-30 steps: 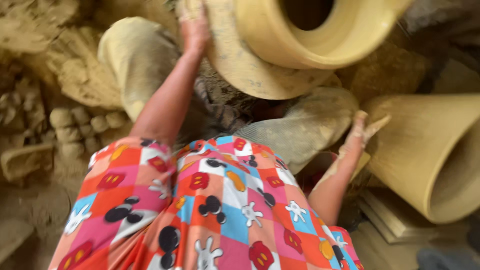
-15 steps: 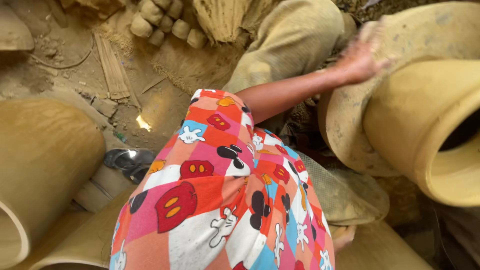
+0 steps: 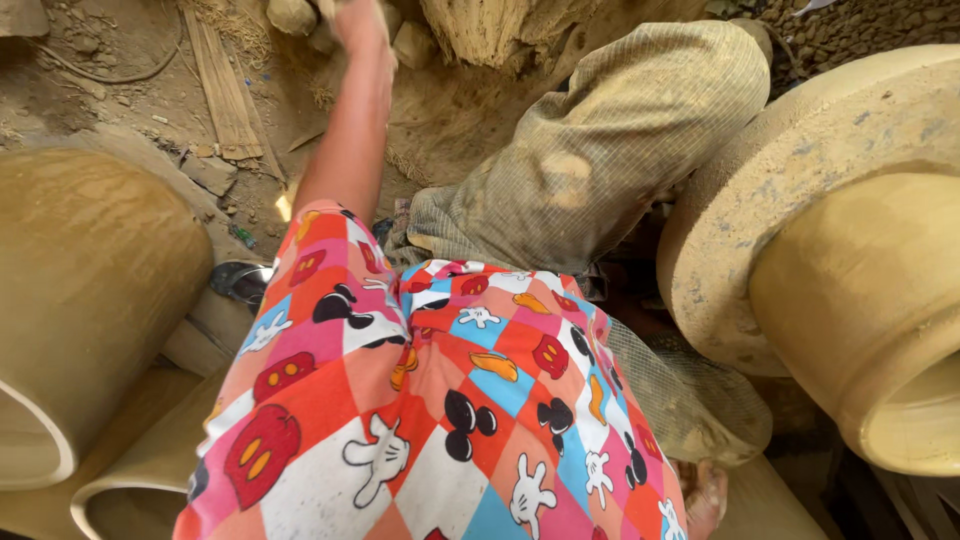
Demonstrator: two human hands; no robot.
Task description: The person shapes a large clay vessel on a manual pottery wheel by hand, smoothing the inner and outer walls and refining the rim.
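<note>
Bare earth strewn with stones, twigs and flat wooden slats (image 3: pixel 225 95) forms the background — a dusty outdoor pottery workspace seen from above.

Containers: a large tan clay pot (image 3: pixel 870 330) stands on a round clay-caked wheel disc (image 3: pixel 730 230) at right; its interior is out of view. Two further clay vessels (image 3: pixel 90 300) lie on their sides at left, mouths toward the lower edge; what shows of their insides is bare.

Change from the earlier frame: the arm that reached to the disc at right is now stretched up toward stones (image 3: pixel 300 15) at the top edge, and the pot sits lower right.

Pot surface: smooth, pale yellow-tan, with a thick rolled rim.

Hands: the raised hand (image 3: pixel 358 22) is cut off by the top edge, so its grip cannot be told. A clay-smeared hand (image 3: pixel 705 495) shows at the bottom edge, fingers hidden — state cannot be told. A patterned shirt (image 3: pixel 440 400) fills the centre.
</note>
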